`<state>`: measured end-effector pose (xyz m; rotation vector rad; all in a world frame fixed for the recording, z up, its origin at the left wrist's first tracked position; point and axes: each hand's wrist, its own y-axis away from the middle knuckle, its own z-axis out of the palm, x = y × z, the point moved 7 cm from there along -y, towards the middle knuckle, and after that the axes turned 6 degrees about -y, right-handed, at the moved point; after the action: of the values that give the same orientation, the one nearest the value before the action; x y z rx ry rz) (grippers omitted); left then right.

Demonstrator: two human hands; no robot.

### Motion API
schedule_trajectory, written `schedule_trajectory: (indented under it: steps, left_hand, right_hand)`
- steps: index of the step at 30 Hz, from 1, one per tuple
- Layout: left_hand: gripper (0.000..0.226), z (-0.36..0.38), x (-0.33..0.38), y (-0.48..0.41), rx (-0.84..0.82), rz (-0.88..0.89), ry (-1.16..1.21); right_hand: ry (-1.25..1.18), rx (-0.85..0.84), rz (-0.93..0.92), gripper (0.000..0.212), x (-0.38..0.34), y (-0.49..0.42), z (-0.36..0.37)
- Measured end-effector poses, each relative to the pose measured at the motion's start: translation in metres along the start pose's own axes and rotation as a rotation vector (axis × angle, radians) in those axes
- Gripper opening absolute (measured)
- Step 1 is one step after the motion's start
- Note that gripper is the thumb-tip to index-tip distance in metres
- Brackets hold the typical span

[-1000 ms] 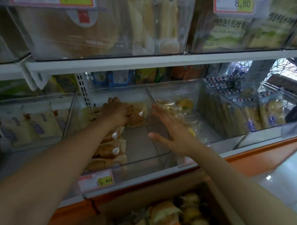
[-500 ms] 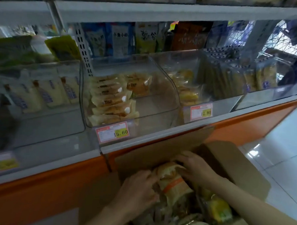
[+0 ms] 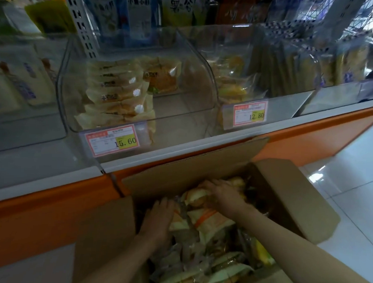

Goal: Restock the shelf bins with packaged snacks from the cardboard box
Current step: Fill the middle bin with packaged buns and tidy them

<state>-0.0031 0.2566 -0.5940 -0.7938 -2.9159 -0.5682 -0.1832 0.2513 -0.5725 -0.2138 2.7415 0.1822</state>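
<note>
An open cardboard box (image 3: 294, 201) sits on the floor below the shelf, full of packaged snacks (image 3: 209, 222). Both my hands are inside it. My left hand (image 3: 160, 217) lies on packets at the box's left side, fingers curled over them. My right hand (image 3: 223, 193) grips a pale packet (image 3: 195, 196) near the box's far side. Above, the clear shelf bin (image 3: 182, 111) with the 15.60 price tag (image 3: 113, 141) holds a stack of pale snack packets (image 3: 117, 97) on its left; its right half shows bare floor.
A second clear bin (image 3: 233, 64) with a 12.80 tag (image 3: 250, 113) stands to the right, partly filled with yellow packets. More bins flank both sides. An orange shelf front (image 3: 39, 216) runs across. White tiled floor (image 3: 355, 170) lies to the right.
My hands left the shelf bin and dropped into the cardboard box. In the last half second my view tipped further down and my right hand closed over a packet at the far side.
</note>
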Motion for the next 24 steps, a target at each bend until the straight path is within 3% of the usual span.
schedule_trajectory:
  steps: [6, 10, 13, 18, 22, 24]
  left_hand:
    - [0.040, -0.043, -0.020, 0.010, 0.057, -0.096, 0.525]
    - [0.022, -0.055, -0.019, 0.031, -0.087, -0.246, 1.225]
    - [0.016, -0.061, -0.006, 0.050, -0.190, -0.322, 1.506]
    - [0.029, -0.080, 0.009, 0.074, -0.293, -0.185, 1.518]
    - [0.072, -0.093, 0.007, 0.085, -0.209, -0.108, 1.284]
    - [0.073, -0.102, 0.004, 0.089, -0.187, -0.076, 1.247]
  right_hand:
    - [-0.457, 0.122, 0.011, 0.040, -0.001, 0.025, -0.046]
    - [-0.865, 0.145, 0.082, 0.032, -0.012, 0.043, -0.078]
    - [-0.954, 0.174, 0.147, 0.030, -0.022, 0.052, -0.088]
    - [-0.911, 0.183, 0.206, 0.046, -0.047, 0.064, -0.089]
    - [-0.801, 0.201, 0.186, 0.056, -0.069, 0.076, -0.092]
    - [-0.745, 0.241, 0.134, 0.056, -0.080, 0.080, -0.101]
